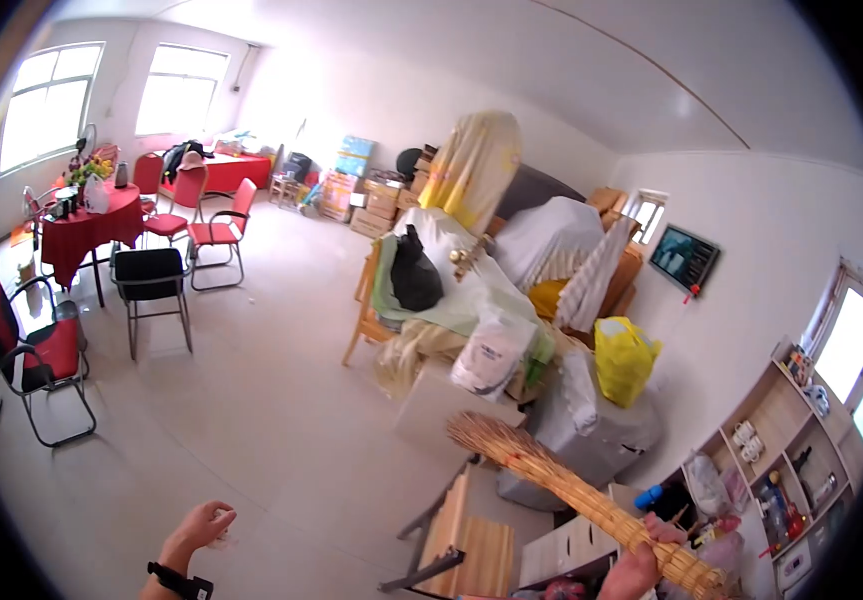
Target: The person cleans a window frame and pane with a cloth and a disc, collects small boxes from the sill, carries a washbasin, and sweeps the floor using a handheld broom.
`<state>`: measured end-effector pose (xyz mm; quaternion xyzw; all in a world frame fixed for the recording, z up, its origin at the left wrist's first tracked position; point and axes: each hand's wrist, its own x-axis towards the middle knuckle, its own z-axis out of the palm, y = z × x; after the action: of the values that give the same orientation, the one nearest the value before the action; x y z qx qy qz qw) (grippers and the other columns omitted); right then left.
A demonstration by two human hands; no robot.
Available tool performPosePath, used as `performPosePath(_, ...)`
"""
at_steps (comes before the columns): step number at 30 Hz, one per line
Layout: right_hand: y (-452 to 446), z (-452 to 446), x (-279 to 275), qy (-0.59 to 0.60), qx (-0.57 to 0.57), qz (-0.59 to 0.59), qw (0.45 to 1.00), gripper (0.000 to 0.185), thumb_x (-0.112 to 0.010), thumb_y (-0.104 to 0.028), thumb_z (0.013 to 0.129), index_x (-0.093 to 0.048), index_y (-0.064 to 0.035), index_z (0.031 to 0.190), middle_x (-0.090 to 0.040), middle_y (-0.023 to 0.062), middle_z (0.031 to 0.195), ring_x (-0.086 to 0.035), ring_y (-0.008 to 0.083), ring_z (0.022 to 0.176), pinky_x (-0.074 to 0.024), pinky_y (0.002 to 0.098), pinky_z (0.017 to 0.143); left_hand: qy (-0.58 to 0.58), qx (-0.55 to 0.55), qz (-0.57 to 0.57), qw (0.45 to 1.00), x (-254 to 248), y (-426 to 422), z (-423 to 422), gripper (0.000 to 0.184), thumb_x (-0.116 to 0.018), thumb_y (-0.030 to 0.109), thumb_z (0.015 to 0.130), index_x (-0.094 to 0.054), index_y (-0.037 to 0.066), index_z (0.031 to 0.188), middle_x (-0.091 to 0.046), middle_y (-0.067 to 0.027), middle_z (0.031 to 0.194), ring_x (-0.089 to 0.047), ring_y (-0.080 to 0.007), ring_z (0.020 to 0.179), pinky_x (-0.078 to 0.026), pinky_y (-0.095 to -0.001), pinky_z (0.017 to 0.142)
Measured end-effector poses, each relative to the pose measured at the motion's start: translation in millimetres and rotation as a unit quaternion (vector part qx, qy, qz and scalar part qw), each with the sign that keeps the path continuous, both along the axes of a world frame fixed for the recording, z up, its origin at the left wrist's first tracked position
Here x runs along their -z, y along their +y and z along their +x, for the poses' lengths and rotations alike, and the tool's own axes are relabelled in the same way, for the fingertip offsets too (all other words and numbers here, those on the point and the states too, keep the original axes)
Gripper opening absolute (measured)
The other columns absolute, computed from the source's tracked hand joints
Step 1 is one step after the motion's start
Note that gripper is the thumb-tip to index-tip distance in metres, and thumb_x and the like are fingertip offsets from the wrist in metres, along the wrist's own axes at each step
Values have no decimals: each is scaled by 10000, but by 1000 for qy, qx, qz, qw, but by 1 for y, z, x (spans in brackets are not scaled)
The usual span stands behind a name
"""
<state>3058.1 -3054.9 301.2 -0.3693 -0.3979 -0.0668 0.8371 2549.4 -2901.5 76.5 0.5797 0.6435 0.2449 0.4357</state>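
My right hand is wrapped around the handle of a straw broom at the lower right. The broom slants up and left, its bristles raised above the floor in front of a covered pile. At the lower left, my left hand hangs over the pale floor, fingers loosely bent and partly apart. A faint pale blur lies beside its fingertips; no held thing can be made out. A dark watch is on that wrist.
A wooden-slatted chair stands below the broom. Behind it are a grey covered box, a yellow bag and cloth-draped furniture. Shelves line the right wall. Red chairs surround a red-clothed table at left.
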Motion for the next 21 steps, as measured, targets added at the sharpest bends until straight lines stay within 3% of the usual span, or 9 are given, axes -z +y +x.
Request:
performPosePath(1,26,-28,-15,-103,-48,25,993,259,-644,-150,654,-460,-89,826,-481,11,755,-478,158,742,-384,365,821,-4,-1,18,1000,-12,8,-2,334,-564,330,810,-587,53,996,-627,-113,767,-606,-180,689,-481,-301,611)
performPosePath(3,72,-72,-20,-86,-128,-26,988,296,-633,-129,644,-410,-115,837,-443,10,760,-441,158,777,-309,386,897,-6,-9,36,999,-24,25,-3,323,-558,323,818,-589,56,997,-627,-105,776,-602,-167,687,-479,-296,607)
performPosePath(5,133,-93,-5,-142,-242,17,960,247,-647,-110,644,-496,-73,837,-546,51,794,-537,187,777,-400,373,804,-91,5,15,996,-20,58,3,302,-536,314,836,-595,56,982,-623,-88,768,-590,-145,691,-475,-278,615)
performPosePath(9,237,-154,29,-128,-423,-58,895,249,-602,31,657,-475,-79,840,-531,46,812,-518,171,814,-322,376,940,-160,51,24,986,-9,131,26,498,-602,327,799,-426,106,1209,-608,-94,763,-590,-168,709,-474,-295,647)
performPosePath(12,311,-193,66,-98,-500,-114,853,236,-578,69,695,-477,-78,850,-533,47,822,-519,166,825,-308,366,962,-40,73,104,991,5,193,40,702,-677,335,725,-298,175,1293,-580,-142,913,-593,-241,784,-477,-344,686)
performPosePath(14,355,-217,93,-65,-574,-147,803,231,-572,53,711,-477,-72,880,-528,53,856,-505,157,853,-348,347,914,151,92,300,938,-20,217,62,776,-694,382,674,-270,214,1303,-494,-163,1099,-562,-319,892,-467,-385,743)
performPosePath(16,405,-244,116,-53,-640,-183,745,230,-563,43,724,-481,-67,909,-524,59,894,-488,145,881,-402,312,834,212,163,207,941,-42,255,68,777,-670,436,664,-275,224,1298,-400,-121,1220,-534,-336,946,-461,-396,762)
performPosePath(19,470,-276,140,-55,-706,-267,653,221,-573,29,736,-494,-64,920,-524,54,913,-495,138,858,-427,276,777,219,149,176,948,-38,310,58,686,-633,474,681,-359,213,1254,-501,-85,1136,-542,-292,959,-457,-392,764)
performPosePath(21,506,-292,148,-70,-714,-275,640,222,-577,29,734,-495,-61,920,-526,48,897,-499,130,835,-430,265,767,235,125,132,955,-26,344,45,574,-621,482,689,-477,180,1156,-576,-72,1041,-553,-247,957,-459,-383,759)
